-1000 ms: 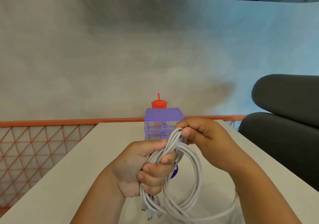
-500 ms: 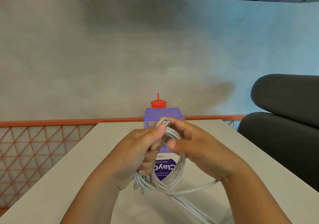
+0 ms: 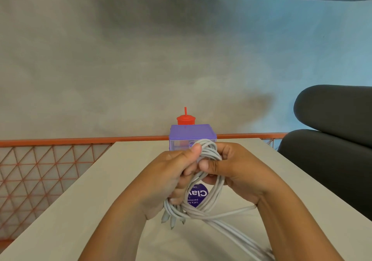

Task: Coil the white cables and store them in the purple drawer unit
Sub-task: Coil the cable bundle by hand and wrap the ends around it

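Observation:
A bundle of white cables (image 3: 209, 202) hangs in loops above the table, held between both hands. My left hand (image 3: 171, 178) grips the coil from the left, thumb up on the strands. My right hand (image 3: 231, 170) grips the top of the coil from the right. Several cable ends dangle below my left hand, and loose strands trail off toward the lower right. The purple drawer unit (image 3: 192, 137) stands just behind my hands near the table's far edge; its lower drawers are hidden by them.
A red cup with a straw (image 3: 185, 118) stands behind the drawer unit. A round purple label (image 3: 198, 197) lies on the beige table (image 3: 84, 204) under the coil. An orange lattice rail (image 3: 40, 168) runs at left; a dark chair (image 3: 332, 144) sits at right.
Both hands have risen and closed together at the top of the coil. The wide loop has drawn into a tighter bundle, and loose strands now trail to the lower right.

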